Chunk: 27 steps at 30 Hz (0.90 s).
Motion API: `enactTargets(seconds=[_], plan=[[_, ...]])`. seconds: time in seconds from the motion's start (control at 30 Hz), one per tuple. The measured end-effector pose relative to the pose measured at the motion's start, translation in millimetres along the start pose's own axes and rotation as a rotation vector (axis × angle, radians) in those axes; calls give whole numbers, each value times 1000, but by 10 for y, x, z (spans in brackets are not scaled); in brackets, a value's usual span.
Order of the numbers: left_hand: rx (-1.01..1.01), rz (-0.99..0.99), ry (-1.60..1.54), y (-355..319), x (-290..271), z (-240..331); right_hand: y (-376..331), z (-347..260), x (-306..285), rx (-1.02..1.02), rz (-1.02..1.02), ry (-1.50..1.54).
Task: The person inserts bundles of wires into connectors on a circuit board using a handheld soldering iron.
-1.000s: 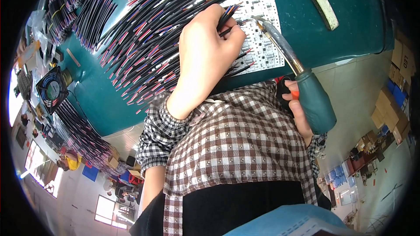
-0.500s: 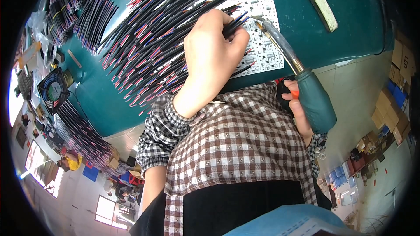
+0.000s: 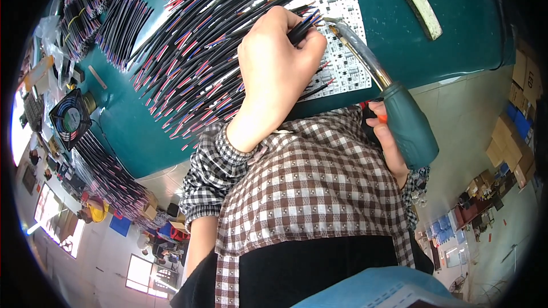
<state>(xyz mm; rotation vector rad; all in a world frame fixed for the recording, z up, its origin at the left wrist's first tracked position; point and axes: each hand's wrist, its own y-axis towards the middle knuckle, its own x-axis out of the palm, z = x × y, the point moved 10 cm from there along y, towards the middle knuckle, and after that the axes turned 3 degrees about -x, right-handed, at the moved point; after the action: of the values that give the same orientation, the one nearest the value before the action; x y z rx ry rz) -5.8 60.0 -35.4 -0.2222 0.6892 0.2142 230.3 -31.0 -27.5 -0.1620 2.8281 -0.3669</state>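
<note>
My left hand point(image 3: 278, 67) is closed round a black cable point(image 3: 299, 33), its thin coloured wire ends pointing up and right over a white printed circuit board sheet point(image 3: 348, 51). Held in my right hand point(image 3: 388, 142) is a soldering iron point(image 3: 410, 125) with a thick dark green handle. Its bent metal tip is at the wire ends, over the board; whether they touch I cannot tell. Many black cables point(image 3: 200, 51) with red, white and blue ends lie in rows across the board sheet, left of and under my left hand.
A curved pale strip point(image 3: 414, 1) lies on the green table point(image 3: 394, 40) at the far right. More cable bundles point(image 3: 124, 27) lie at the far left. A small black fan point(image 3: 69, 118) stands at the left edge. Cardboard boxes point(image 3: 508, 145) are stacked beyond the table on the right.
My left hand has shifted slightly up and left with the cable. The soldering iron has moved slightly the same way, its tip staying by the wire ends.
</note>
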Motion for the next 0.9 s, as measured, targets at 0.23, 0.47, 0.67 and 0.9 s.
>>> enactTargets(seconds=[0.23, 0.47, 0.67, 0.9], plan=[[12, 6, 6, -17, 4, 59, -10, -43, -27, -36, 4, -43], [8, -3, 23, -59, 30, 158, -54, -132, -120, -146, -23, -208], [42, 47, 38, -92, 5, 207, -69, -116, -167, -73, -75, -351], [30, 5, 21, -102, 32, 246, -126, -136, -208, -140, -24, -121]])
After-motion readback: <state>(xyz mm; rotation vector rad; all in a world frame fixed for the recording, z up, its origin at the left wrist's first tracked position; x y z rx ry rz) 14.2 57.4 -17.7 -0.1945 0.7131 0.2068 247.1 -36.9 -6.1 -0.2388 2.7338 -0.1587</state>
